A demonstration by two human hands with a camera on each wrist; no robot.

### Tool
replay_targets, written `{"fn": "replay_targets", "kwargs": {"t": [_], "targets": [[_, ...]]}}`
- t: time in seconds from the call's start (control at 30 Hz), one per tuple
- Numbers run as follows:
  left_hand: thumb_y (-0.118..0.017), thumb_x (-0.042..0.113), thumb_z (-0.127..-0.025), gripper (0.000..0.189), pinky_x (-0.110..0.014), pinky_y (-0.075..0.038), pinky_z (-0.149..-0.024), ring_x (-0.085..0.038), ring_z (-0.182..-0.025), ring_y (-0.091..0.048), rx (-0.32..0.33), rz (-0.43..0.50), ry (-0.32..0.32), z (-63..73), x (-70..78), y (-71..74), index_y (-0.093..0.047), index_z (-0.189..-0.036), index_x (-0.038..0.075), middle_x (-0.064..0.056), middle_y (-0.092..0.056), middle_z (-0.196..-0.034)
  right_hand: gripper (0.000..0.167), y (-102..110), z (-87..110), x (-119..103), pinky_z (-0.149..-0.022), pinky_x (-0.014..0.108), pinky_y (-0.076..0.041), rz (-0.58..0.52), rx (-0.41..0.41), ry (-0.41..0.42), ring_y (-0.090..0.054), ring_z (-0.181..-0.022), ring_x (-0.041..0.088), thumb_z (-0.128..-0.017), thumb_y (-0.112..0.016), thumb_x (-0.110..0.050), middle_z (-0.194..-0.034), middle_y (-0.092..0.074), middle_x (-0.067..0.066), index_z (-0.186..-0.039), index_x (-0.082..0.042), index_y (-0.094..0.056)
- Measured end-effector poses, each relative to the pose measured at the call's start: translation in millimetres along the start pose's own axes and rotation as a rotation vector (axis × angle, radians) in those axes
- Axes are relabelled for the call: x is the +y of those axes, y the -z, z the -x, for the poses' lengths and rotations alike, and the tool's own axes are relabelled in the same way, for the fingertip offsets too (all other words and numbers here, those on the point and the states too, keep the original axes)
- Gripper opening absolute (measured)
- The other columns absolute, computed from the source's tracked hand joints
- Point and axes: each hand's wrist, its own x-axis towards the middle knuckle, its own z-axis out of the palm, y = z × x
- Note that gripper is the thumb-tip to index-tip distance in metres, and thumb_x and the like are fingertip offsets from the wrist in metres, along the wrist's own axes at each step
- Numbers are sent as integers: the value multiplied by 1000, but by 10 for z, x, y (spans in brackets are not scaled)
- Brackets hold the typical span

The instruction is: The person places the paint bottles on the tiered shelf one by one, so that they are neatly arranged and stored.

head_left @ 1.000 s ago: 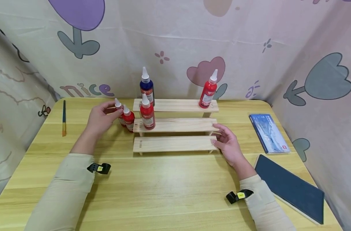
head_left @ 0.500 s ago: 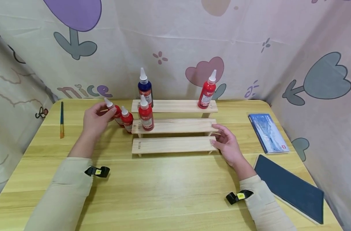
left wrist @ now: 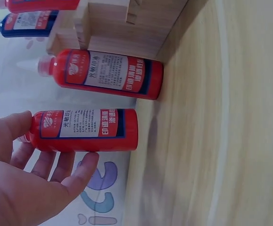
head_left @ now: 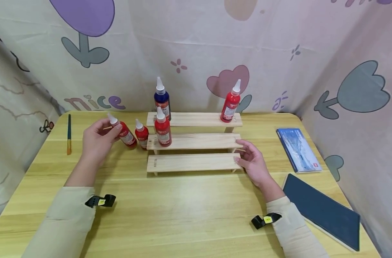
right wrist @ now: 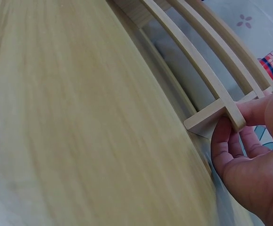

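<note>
My left hand pinches a red ink bottle by its upper part near the white nozzle. The bottle leans left in the head view, its base low over the table. Beside it stands another red bottle, left of a three-tier wooden shelf. My right hand grips the shelf's right end, thumb on the lowest tier and fingers curled at its edge, as the right wrist view shows. On the middle tier is a red bottle; the top tier bears a dark blue bottle at left and a red bottle at right.
A paintbrush lies at the table's far left. To the right are a blue-and-white booklet and a dark blue notebook. A patterned curtain hangs behind the wooden table.
My left hand has moved left with the red bottle, away from the other bottle and the shelf, and the bottle now tilts more. My right hand keeps its place on the shelf.
</note>
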Motion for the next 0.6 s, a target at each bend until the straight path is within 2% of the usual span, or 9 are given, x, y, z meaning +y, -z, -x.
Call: {"fn": "replay_targets", "kwargs": {"t": [0.17, 0.37, 0.6], "targets": [[-67, 31, -96, 48, -21, -53, -82, -14, -110, -55, -3, -80, -12, 154, 43, 45, -57, -137, 7, -5, -53, -128, 60, 6, -1, 6, -91, 29, -52, 19, -1, 0, -57, -111, 30, -84, -60, 24, -125, -49, 32, -139, 2, -50], [-67, 28, -98, 44, -17, -53, -79, -13, -107, -55, -6, -134, -49, 332, 95, 93, -59, -135, 6, -5, -55, -126, 61, 1, 3, -1, -90, 29, -52, 13, -6, 3, -56, -111, 31, -84, -60, 25, -126, -48, 33, -140, 1, -50], [-65, 30, -99, 40, -12, -50, -79, -16, -108, -52, -17, -198, -96, 526, 159, 94, -61, -133, 9, -5, -57, -122, 61, 12, 3, 7, -90, 29, -52, 11, 0, -1, -57, -111, 31, -84, -60, 25, -122, -53, 25, -140, 1, -50]]}}
